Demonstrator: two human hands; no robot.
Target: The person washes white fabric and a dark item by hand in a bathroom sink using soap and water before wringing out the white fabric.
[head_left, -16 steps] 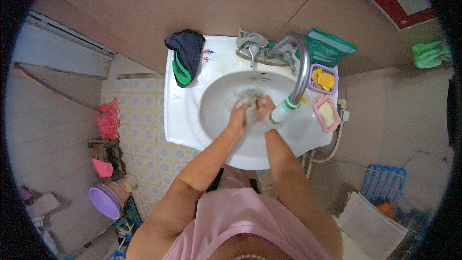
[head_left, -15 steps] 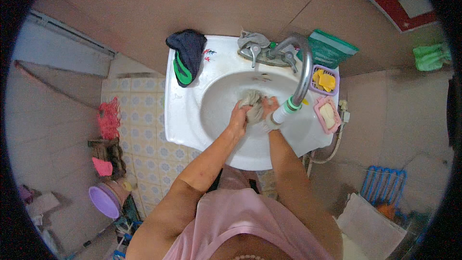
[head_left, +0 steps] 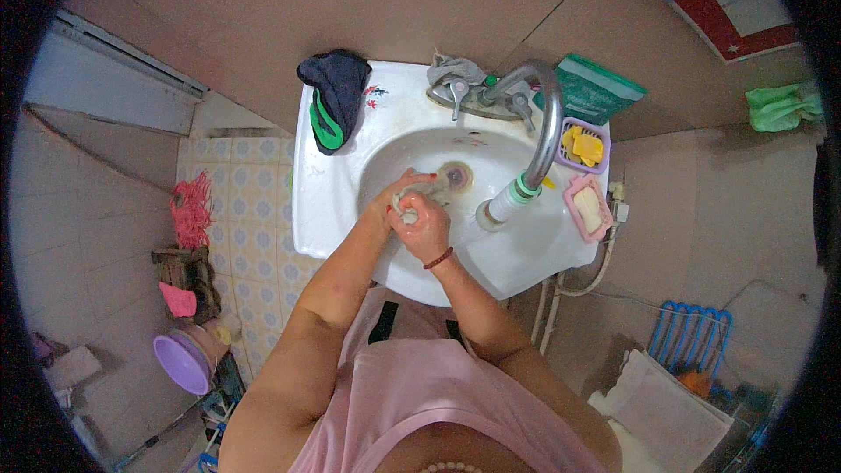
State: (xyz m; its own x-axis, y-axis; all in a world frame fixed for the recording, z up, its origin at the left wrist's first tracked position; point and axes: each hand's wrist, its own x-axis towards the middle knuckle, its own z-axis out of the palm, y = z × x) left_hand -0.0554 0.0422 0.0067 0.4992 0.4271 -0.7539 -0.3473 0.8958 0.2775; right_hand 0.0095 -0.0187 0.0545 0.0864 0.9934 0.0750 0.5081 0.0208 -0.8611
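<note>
Over the bowl of the white sink (head_left: 324, 210), the left hand (head_left: 394, 197) and right hand (head_left: 427, 223) are closed together around a small pale wad, probably a cloth (head_left: 405, 207), just beside the drain (head_left: 455, 177). The curved tap (head_left: 543, 127) arches over the sink. A dark garment (head_left: 335, 98) lies on its back-left rim.

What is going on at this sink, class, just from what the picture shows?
A person stands over a white sink with both hands together in the basin. The left hand and right hand squeeze a small pale cloth between them, close to the drain and beside the curved tap. A dark cloth with green trim lies on the rim, and two soap dishes sit on the right side.
</note>
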